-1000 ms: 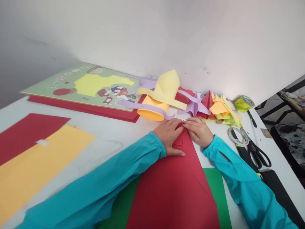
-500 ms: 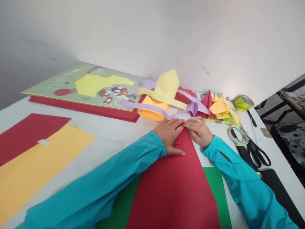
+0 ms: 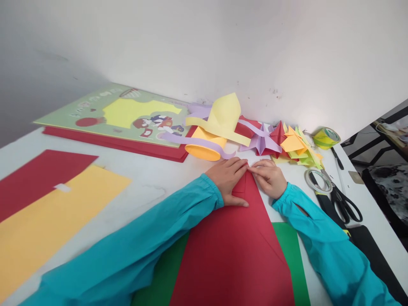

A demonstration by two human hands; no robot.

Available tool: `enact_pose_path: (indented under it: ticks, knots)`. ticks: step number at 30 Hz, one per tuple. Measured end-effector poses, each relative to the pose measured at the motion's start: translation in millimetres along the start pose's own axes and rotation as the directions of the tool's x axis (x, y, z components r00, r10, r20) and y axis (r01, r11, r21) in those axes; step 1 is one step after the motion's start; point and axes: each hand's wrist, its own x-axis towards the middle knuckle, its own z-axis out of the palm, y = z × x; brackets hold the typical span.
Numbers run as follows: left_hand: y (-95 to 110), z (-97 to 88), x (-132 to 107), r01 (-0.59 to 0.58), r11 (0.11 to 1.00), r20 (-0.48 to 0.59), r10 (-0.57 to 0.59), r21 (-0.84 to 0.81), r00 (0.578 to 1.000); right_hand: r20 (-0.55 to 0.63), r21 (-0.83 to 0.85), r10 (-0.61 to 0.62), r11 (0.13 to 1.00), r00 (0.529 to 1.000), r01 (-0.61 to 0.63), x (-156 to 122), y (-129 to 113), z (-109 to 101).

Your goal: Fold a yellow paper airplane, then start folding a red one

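A large red paper sheet (image 3: 236,246) lies on a green sheet (image 3: 287,246) on the white table (image 3: 153,178). Its far end is folded into a point. My left hand (image 3: 228,178) lies flat on the left fold near the point, fingers stretched out and thumb along a crease. My right hand (image 3: 270,180) sits at the right side of the point, its fingers bent and pressed together on the tip of the red paper. Both arms wear teal sleeves.
Folded paper shapes (image 3: 287,142) and an orange paper tube (image 3: 204,146) line the wall beyond my hands. A picture book (image 3: 127,117) lies far left, with yellow (image 3: 47,221) and red (image 3: 35,174) sheets nearer. At right lie tape rolls (image 3: 325,138) and scissors (image 3: 342,204).
My right hand's fingers have curled in more tightly at the tip of the red paper. The left hand stays flat in place.
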Motion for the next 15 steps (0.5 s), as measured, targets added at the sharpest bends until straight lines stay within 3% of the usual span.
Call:
enact_pose_path:
  ticks: [8, 15]
  knots:
    - [-0.5, 0.7, -0.6, 0.001, 1.0, -0.005, -0.001, -0.011, 1.0, -0.038, 0.009, 0.072, 0.997, 0.997, -0.072, -4.9, 1.3, -0.3]
    - [0.3, 1.5, -0.6, 0.016, 1.0, -0.011, -0.016, -0.008, 1.0, 0.036, -0.095, -0.044, 0.994, 0.998, 0.047, -1.7, -1.0, -3.0]
